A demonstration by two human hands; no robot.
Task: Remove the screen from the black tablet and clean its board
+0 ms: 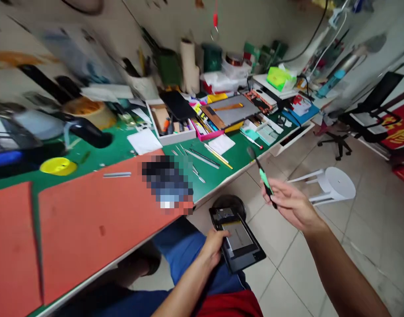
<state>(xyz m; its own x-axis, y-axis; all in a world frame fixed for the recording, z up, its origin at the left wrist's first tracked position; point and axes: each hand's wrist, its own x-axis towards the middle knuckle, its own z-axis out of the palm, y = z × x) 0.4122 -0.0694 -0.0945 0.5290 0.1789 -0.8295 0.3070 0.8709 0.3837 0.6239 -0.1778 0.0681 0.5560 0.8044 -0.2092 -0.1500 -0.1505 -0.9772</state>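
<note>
Low over my lap, my left hand (215, 245) grips a black tablet (242, 260) by its left edge, thumb on top. Its back cover is off, so a large silvery battery (239, 236) and a small board area at the top show. My right hand (289, 201) is raised to the right of the tablet. Its fingers pinch a slim green-and-black toothbrush (263, 177), whose dark blurred head points up and to the left. The toothbrush and the tablet are apart.
An orange mat (99, 224) covers the near bench, with a pixelated patch at its right end. Tweezers and thin tools (202, 157) lie on the green mat. Behind are trays of parts (170, 134). A white stool (339, 182) stands on the tiled floor at right.
</note>
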